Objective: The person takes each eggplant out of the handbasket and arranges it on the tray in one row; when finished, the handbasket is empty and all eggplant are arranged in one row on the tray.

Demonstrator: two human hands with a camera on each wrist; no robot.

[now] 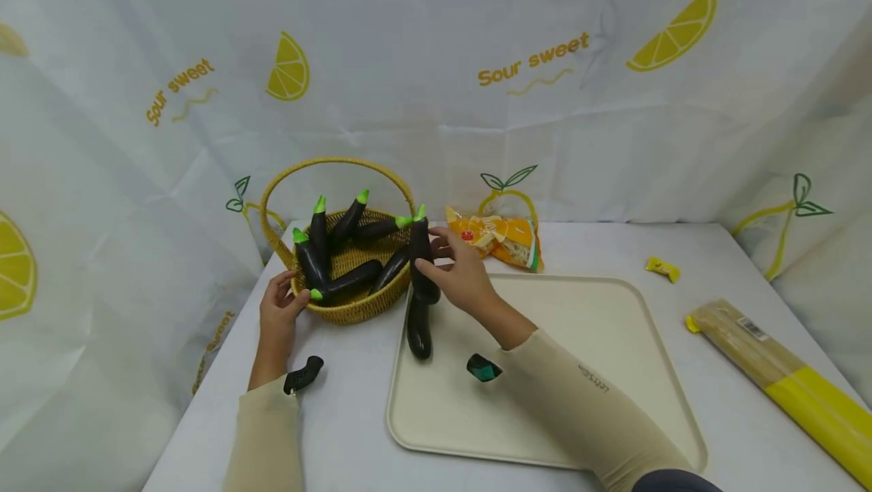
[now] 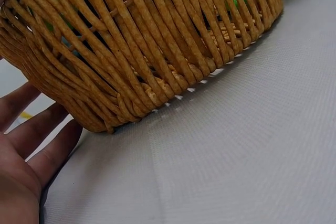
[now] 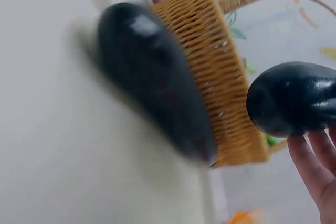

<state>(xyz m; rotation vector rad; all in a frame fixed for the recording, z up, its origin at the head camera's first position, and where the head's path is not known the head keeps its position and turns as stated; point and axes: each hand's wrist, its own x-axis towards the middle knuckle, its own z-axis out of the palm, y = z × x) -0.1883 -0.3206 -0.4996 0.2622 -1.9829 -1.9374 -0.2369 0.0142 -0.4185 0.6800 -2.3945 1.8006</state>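
Note:
My right hand [image 1: 458, 269] holds a dark eggplant [image 1: 422, 261] with a green stem end, upright beside the right rim of the wicker basket [image 1: 357, 314]. In the right wrist view the fingers support this eggplant [image 3: 294, 98] from one side. Several more eggplants [image 1: 350, 280] lie inside the basket. Another eggplant [image 1: 418, 329] rests on the beige tray [image 1: 559, 401], partly behind the held one. At the basket's left rim, my left hand [image 1: 278, 314] grips the edge. The left wrist view shows its fingers [image 2: 50, 153] against the basket's outer wall [image 2: 142, 40].
An orange snack bag [image 1: 507, 242] lies behind the tray. To the right are a small yellow packet [image 1: 662, 269] and a long yellow-ended pack [image 1: 770, 371]. The basket's tall handle [image 1: 334, 161] arches over it. A printed curtain [image 1: 436, 98] hangs behind the table.

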